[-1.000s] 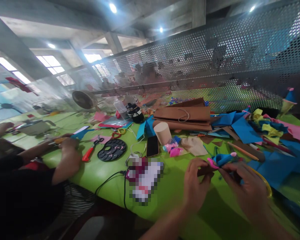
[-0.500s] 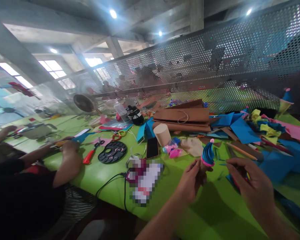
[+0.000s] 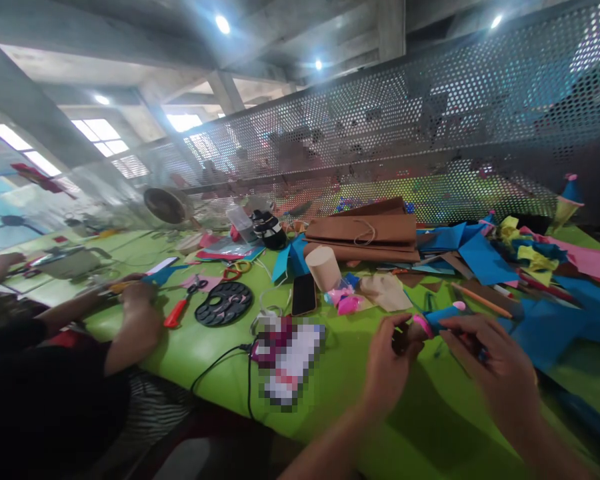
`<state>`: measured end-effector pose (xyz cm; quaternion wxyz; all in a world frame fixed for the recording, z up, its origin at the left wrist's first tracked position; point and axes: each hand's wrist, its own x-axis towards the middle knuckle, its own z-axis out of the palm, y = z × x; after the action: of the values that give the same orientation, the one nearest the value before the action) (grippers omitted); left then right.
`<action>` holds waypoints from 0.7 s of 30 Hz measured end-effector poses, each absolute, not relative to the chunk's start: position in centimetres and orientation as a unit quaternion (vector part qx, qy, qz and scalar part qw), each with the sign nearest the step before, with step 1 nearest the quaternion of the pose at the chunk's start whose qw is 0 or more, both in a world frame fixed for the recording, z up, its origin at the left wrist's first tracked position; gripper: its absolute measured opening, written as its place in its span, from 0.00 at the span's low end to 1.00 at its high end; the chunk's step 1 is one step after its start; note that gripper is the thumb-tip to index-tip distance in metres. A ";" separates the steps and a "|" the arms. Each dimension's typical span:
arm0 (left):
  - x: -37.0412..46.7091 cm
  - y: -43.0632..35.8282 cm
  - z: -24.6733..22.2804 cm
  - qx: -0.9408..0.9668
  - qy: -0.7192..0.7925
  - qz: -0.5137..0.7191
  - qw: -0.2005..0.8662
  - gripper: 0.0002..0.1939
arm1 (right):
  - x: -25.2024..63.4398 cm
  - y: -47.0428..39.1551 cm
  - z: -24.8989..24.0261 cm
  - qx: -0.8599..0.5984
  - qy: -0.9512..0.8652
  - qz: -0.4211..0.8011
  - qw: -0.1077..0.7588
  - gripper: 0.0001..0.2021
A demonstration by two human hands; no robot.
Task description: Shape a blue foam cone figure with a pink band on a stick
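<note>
A small blue cone with a pink ball at its tip and a pink band round its base lies tilted to the right between my hands. My left hand is closed round the brown part below the band. The fingers of my right hand are pressed together against the blue side of the cone; a small item in that palm is too blurred to name. Behind my hands are a crumpled beige piece, a pink and blue bundle and an orange pencil.
Brown folded sheets, a beige roll and a black phone lie behind. Blue sheets spread at the right. A dark palette, red-handled cutter and another person's hand are at the left.
The cone has tipped from upright to lying rightward. My right hand has moved left and now touches it, while my left hand still holds its base.
</note>
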<state>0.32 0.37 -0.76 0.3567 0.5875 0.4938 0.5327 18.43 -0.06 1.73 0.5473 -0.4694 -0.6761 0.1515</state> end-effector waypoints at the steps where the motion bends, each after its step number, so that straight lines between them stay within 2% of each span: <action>1: 0.3 0.3 -0.9 0.603 0.504 0.530 0.318 0.24 | 18.4 0.0 1.7 -0.470 -0.679 0.143 0.545 0.07; 4: 0.3 0.0 -1.2 0.634 0.499 0.538 0.244 0.26 | 18.1 0.1 1.5 -0.489 -0.679 0.126 0.533 0.10; 9: 0.4 -0.5 -1.5 0.673 0.453 0.563 0.161 0.24 | 17.7 0.4 1.0 -0.498 -0.684 0.108 0.522 0.13; 15: 0.4 -0.9 -1.3 0.708 0.446 0.545 0.054 0.18 | 17.5 0.3 1.2 -0.502 -0.677 0.107 0.528 0.15; 21: 0.4 -0.9 -1.2 0.715 0.433 0.549 0.013 0.17 | 17.3 0.0 1.8 -0.496 -0.675 0.116 0.534 0.15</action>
<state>0.40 -0.92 -1.18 0.0130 0.7146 0.4334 0.5490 17.34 -0.03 1.76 0.5337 -0.4963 -0.6748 0.1163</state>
